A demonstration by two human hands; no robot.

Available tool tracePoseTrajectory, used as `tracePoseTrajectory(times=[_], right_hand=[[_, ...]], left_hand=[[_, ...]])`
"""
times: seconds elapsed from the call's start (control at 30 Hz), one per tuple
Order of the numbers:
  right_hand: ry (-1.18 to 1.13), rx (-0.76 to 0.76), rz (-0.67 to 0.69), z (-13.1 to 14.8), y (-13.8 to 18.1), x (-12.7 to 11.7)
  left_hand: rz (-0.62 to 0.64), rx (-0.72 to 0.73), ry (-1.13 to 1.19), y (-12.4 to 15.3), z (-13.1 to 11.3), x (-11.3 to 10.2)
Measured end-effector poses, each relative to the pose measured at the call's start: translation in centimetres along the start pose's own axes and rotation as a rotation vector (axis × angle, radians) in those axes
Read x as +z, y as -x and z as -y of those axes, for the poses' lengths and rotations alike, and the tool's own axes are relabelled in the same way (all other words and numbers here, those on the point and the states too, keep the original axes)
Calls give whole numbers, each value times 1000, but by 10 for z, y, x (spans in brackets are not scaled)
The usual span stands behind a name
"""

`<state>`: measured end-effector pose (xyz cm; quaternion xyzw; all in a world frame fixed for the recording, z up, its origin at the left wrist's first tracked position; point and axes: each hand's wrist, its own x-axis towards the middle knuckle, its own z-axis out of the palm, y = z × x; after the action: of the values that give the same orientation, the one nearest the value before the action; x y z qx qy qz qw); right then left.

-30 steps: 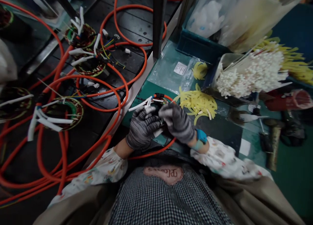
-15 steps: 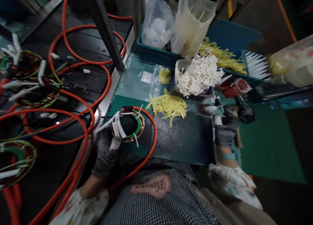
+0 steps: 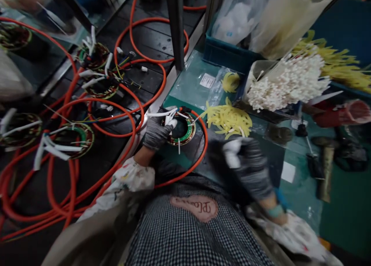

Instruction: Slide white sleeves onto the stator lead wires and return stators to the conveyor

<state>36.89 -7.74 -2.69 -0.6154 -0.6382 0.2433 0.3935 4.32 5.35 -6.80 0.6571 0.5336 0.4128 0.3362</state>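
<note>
My left hand (image 3: 156, 131), in a grey glove, is closed on the left rim of a round wound stator ring (image 3: 183, 130) with white sleeved leads, lying on the green mat (image 3: 339, 204). An orange cable (image 3: 199, 150) loops round the ring. My right hand (image 3: 246, 161), also gloved, is blurred by motion right of the ring; it carries a white object (image 3: 232, 152) that I cannot make out.
Yellow sleeve pieces (image 3: 228, 119) lie behind the ring. A bundle of white sticks (image 3: 284, 84) and yellow ties (image 3: 339, 65) stand at the back right, with a blue bin (image 3: 228, 53) and plastic bags. More stator rings (image 3: 72, 136) and orange cables fill the dark conveyor on the left. Tools (image 3: 324, 169) lie at right.
My right hand left the tools at the right and came back toward the ring with a white object. My left hand stayed on the ring's left rim.
</note>
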Motion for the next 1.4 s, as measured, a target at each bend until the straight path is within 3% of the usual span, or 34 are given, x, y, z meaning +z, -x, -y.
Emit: tracePoseTrajectory(times=[0.1, 0.17, 0.27, 0.37, 0.5, 0.63, 0.77, 0.93, 1.03, 1.13, 1.27, 1.4], right_hand=[[15, -124, 81, 22, 24, 54], [48, -198, 113, 24, 32, 71], [74, -238, 151, 21, 35, 72], [114, -302, 215, 26, 29, 61], [136, -326, 222, 43, 15, 57], [156, -268, 239, 49, 10, 57], [105, -167, 277, 47, 10, 46], [213, -120, 194, 45, -4, 21], [249, -92, 220, 42, -14, 12], [176, -65, 256, 36, -21, 7], [219, -99, 197, 28, -26, 0], [281, -46, 154, 22, -34, -2]], left_hand=[[-71, 189, -40, 24, -16, -1], [-116, 349, -71, 44, -25, -3], [-117, 529, -125, 68, -32, -8], [-77, 601, -190, 79, -27, -13], [44, 525, -422, 87, -13, -17], [29, 540, -419, 89, -6, -17], [53, 604, -371, 80, -20, -16], [213, 465, -396, 52, -64, -1], [276, 391, -349, 32, -83, 10], [316, 418, -369, 14, -89, 17], [366, 472, -442, -8, -90, 32], [402, 375, -469, -32, -97, 55]])
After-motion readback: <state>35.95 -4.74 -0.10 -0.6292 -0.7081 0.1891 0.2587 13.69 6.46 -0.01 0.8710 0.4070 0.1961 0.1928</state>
